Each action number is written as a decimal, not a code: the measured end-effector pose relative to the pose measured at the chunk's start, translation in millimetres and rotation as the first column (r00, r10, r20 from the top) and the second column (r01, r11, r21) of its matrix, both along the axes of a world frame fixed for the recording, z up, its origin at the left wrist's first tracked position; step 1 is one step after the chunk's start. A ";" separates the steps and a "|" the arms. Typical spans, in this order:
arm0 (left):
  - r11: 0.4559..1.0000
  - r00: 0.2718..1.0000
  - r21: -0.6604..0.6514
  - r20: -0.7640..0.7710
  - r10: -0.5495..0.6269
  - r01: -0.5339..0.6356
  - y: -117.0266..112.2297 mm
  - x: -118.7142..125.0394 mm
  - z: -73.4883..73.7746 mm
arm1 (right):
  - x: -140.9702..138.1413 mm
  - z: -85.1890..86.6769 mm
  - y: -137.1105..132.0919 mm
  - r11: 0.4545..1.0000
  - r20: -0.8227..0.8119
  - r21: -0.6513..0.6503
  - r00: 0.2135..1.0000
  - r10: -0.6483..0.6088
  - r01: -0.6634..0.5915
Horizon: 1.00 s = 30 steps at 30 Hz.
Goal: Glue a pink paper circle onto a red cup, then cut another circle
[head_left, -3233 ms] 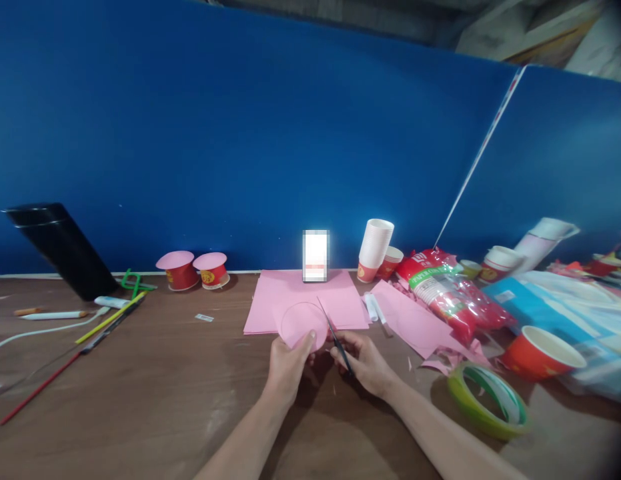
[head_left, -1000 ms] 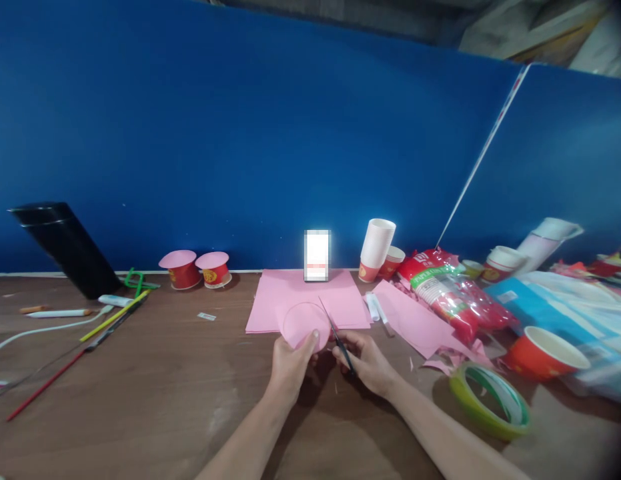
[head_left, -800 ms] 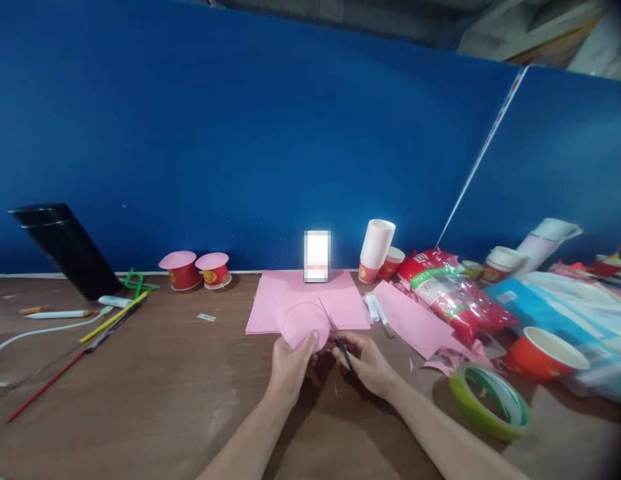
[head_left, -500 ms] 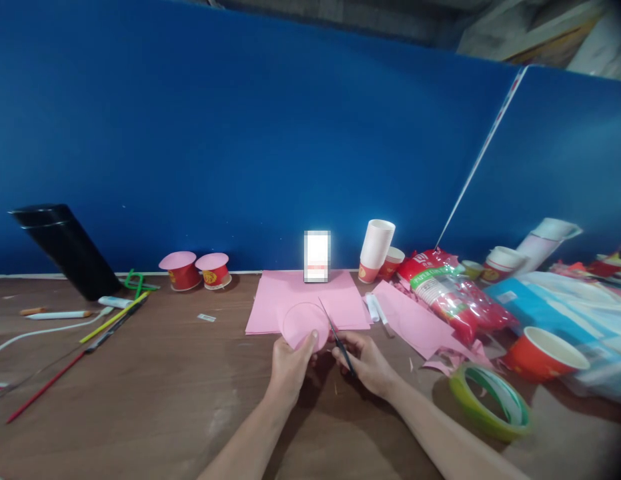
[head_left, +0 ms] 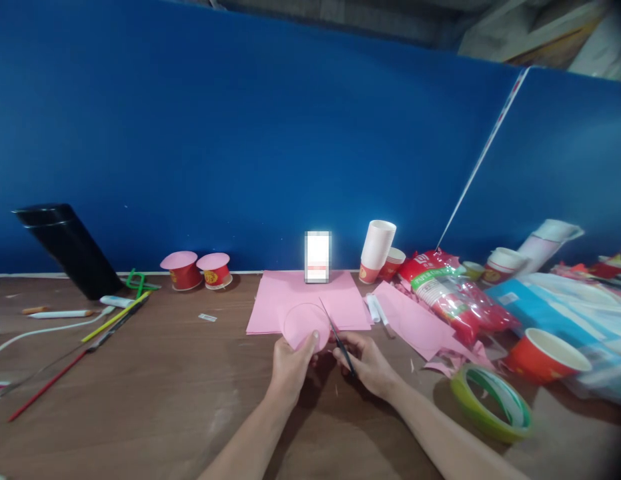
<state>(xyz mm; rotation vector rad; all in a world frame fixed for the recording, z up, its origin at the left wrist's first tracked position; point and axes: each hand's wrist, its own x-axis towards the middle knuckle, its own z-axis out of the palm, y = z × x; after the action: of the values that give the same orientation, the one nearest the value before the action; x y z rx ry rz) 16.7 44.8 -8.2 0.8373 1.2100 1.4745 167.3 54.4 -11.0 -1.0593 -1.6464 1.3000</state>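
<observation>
My left hand (head_left: 293,363) pinches a round pink paper disc (head_left: 303,327) with a dark outline along its edge, thumb on top. Scissors (head_left: 343,350) with black handles are gripped in my right hand (head_left: 367,363), their blades pointing up and away beside the disc's right edge. Whether the blades touch the paper I cannot tell. Behind the disc lies a stack of pink paper sheets (head_left: 270,300) on the brown table (head_left: 190,400).
Two red paper cups (head_left: 185,275) with pink tops stand at the left, near a black tumbler (head_left: 70,250). To the right are a cup stack (head_left: 377,247), a red plastic bag (head_left: 435,283), a tape roll (head_left: 490,403), an orange cup (head_left: 550,357) and pink paper scraps (head_left: 415,320).
The whole view has shifted very slightly. Both hands, the disc and the scissors keep nearly the same positions.
</observation>
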 end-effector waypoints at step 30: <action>0.999 0.999 -0.035 -0.040 -0.011 0.010 1.6 -0.5 -2.4 | -1.7 5.6 -0.7 0.999 0.017 0.041 1.000 0.013 -0.014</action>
<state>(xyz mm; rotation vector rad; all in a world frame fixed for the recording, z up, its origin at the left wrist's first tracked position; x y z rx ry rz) 16.2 46.4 -10.6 0.8527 1.2557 1.4305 165.6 53.7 -5.5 -1.0385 -1.6881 1.2637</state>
